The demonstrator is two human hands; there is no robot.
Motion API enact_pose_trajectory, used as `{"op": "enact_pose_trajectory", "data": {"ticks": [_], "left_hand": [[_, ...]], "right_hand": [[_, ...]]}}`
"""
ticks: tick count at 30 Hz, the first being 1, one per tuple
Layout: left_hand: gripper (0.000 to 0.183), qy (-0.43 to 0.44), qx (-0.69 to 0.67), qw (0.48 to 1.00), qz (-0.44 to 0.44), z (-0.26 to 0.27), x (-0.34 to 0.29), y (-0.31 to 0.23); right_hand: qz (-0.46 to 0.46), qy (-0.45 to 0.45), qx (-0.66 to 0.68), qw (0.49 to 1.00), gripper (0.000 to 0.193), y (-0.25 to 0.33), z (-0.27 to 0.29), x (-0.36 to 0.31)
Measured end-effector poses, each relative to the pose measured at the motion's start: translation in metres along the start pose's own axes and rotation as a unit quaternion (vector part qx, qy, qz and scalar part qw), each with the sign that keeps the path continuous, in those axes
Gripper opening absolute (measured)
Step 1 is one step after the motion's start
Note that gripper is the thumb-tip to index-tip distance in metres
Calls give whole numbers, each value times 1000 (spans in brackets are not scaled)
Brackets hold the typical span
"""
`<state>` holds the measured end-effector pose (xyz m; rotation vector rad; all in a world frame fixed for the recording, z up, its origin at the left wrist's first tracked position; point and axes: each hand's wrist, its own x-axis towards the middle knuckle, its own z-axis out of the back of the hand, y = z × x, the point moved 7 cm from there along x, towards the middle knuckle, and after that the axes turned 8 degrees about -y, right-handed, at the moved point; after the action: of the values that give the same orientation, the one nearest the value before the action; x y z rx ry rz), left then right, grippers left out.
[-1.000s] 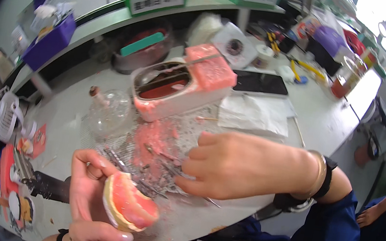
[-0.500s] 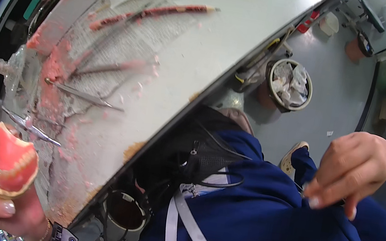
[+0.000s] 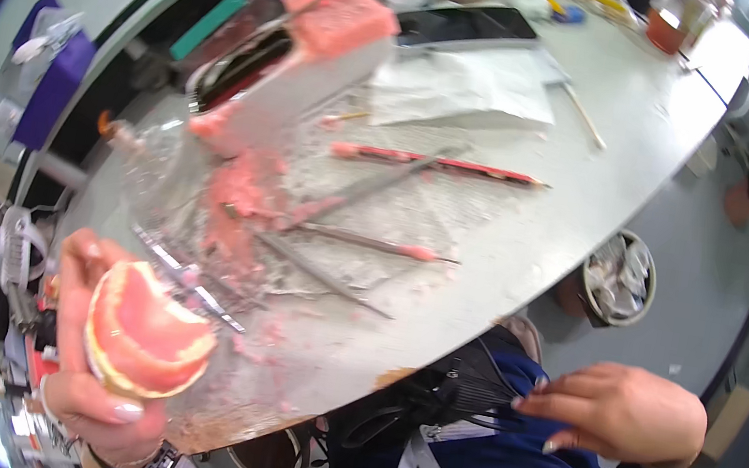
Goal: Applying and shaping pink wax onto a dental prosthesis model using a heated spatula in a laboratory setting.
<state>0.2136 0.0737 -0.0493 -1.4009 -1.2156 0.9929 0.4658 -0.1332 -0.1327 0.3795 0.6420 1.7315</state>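
My left hand (image 3: 96, 399) grips a dental cast (image 3: 145, 335) near the table's left front edge. The cast has a pink wax base shaped in an arch over a pale yellowish model. Its thumb lies along the lower side and the fingers wrap behind. My right hand (image 3: 626, 411) hangs over my lap at the lower right, fingers loosely bent and thumb apart, nothing visible in it. A shiny metal instrument (image 3: 191, 279) lies just beside the cast. Several slim carving tools (image 3: 324, 273) and a red pencil (image 3: 444, 166) lie on the wax-littered table.
Pink wax scraps (image 3: 244, 194) cover the table's left part. Behind stand a wax-smeared white box (image 3: 290, 88), a white tissue (image 3: 460, 96), a phone (image 3: 471, 29) and a jar of reddish liquid (image 3: 666, 30). A lined waste bin (image 3: 617, 277) stands on the floor at right.
The view has swung left and up, so more of the table shows. My right hand has lowered toward my lap and its fingers have straightened. The left still holds the cast.
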Motion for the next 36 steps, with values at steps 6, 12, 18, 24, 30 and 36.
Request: {"op": "enact_pose_trajectory", "data": {"ticks": [6,12,18,24,30,36], "left_hand": [[85,40,5,999,6,-11,-1,-14],[76,88,-28,996,6,-13,-4,-14],[80,87,37,995,-16,-10,-4,-16],[78,92,-7,996,-10,-7,-5,-15],[78,111,-38,993,5,-9,-4,-12],[77,116,-23,993,7,-3,-3,-12]], "right_hand": [[112,15,26,993,39,40,11,34],[119,23,18,992,42,51,-15,45],[57,20,14,998,45,41,-19,34],[47,35,13,998,47,42,-18,31],[51,26,26,998,44,40,-19,32],[39,53,13,998,43,41,-21,35]]}}
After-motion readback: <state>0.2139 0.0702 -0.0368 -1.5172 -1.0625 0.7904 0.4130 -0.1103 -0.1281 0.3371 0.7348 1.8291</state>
